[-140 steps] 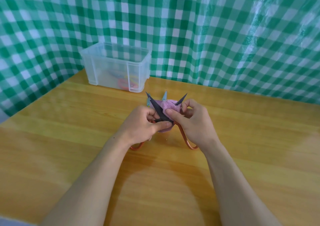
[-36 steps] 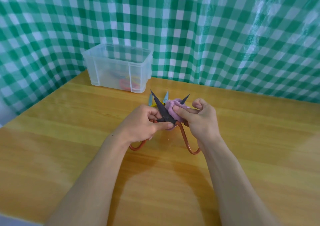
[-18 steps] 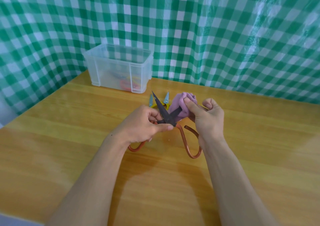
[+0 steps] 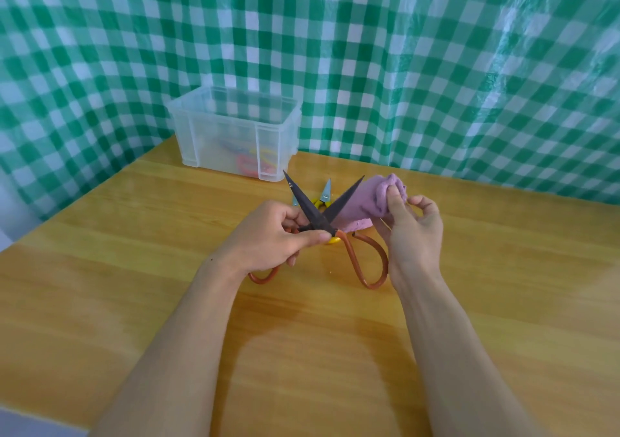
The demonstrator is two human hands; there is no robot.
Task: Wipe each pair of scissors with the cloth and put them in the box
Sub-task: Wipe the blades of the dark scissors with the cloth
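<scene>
Box: clear plastic, lidless, at the far edge of the table, against the green-checked backdrop. Contents: red and yellow handles show through its front wall, too blurred to count.

Scissors: dark blades, orange loop handles. Held above the table in front of the box, on the person's side. Blades spread in a V, and the left tip ends just short of the box's right front corner. Long axis runs from the person towards the box, tips far, loops near.

Left hand: thumb and fingers pinched on the scissors at the pivot.

Cloth: purple, bunched, right of the box and nearer the person, lying against the right blade.

Right hand: thumb and fingers clamped on the cloth.

Snips: yellow handle, pale blades, flat on the table between box and scissors, tips towards the box, partly hidden by the blades.
</scene>
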